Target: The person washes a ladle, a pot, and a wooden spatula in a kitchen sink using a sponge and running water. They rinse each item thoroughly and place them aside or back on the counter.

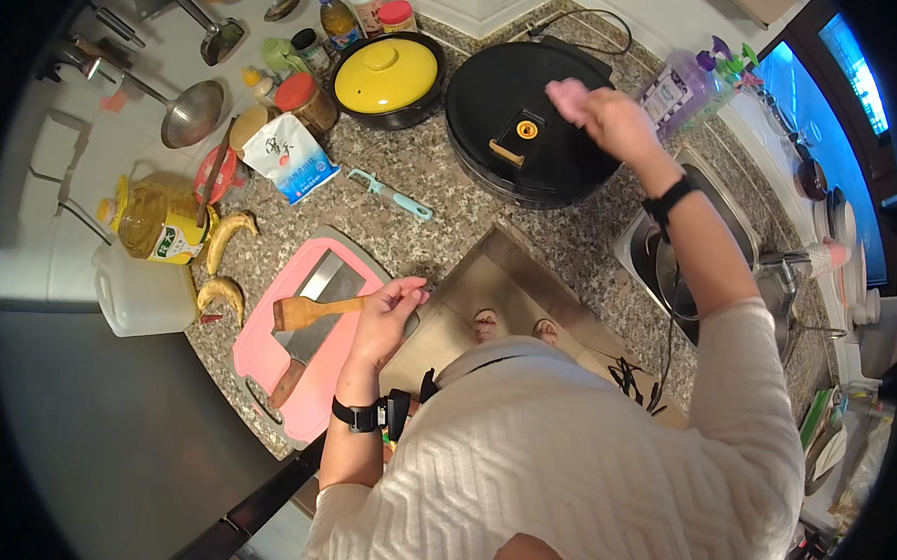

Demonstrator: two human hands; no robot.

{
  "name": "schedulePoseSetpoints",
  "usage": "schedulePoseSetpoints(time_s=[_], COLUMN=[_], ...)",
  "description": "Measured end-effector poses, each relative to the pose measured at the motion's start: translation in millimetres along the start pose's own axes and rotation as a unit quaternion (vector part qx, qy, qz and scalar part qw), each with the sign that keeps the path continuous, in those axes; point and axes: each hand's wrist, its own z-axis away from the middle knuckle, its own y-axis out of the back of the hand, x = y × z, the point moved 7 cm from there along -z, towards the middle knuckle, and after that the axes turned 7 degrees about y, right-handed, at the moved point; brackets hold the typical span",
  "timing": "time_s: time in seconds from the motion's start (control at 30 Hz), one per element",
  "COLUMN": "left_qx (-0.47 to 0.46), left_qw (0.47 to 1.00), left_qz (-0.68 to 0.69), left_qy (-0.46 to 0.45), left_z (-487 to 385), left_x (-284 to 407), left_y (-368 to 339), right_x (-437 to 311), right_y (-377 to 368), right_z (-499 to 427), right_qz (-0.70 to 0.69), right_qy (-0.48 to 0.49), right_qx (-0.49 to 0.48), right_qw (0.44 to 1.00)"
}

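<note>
In my left hand (388, 315) is a wooden spatula (304, 313), its flat blade pointing left above a pink cutting board (322, 417). A cleaver (314, 304) with a wooden handle lies on that board. My right hand (620, 124) grips a pink cloth (567, 100) over the right part of a round black electric pan's closed lid (494, 87); whether the cloth touches the lid I cannot tell. A light-blue-handled peeler (392, 195) rests on the granite counter between pan and board.
A black pot with a yellow lid (386, 74) stands left of the pan, by jars and a white-blue bag (290, 159). Two bananas (229, 240) and an oil bottle (158, 222) are at the left. At the right are a sink (729, 210) and pump bottles (678, 91).
</note>
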Motion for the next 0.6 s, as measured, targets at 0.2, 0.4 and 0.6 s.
schedulePoseSetpoints(time_s=[0.2, 0.4, 0.6], left_qx=[0.034, 0.115, 0.114], left_qw=[0.937, 0.715, 0.689], left_qz=[-0.277, -0.563, -0.611], left_qy=[-0.211, -0.398, -0.375], left_z=[-12.7, -26.8, -40.5], left_x=[78.9, 132.0, 128.9], left_y=[-54.4, -134.2, -143.4], right_x=[-12.0, -75.2, 27.1], right_y=[-38.8, -48.3, -46.4], right_z=[-71.1, -107.1, -102.5], right_qz=[-0.03, -0.064, 0.089], right_qy=[-0.076, 0.156, -0.184], right_qx=[0.0, -0.023, -0.068], right_qw=[0.997, 0.985, 0.976])
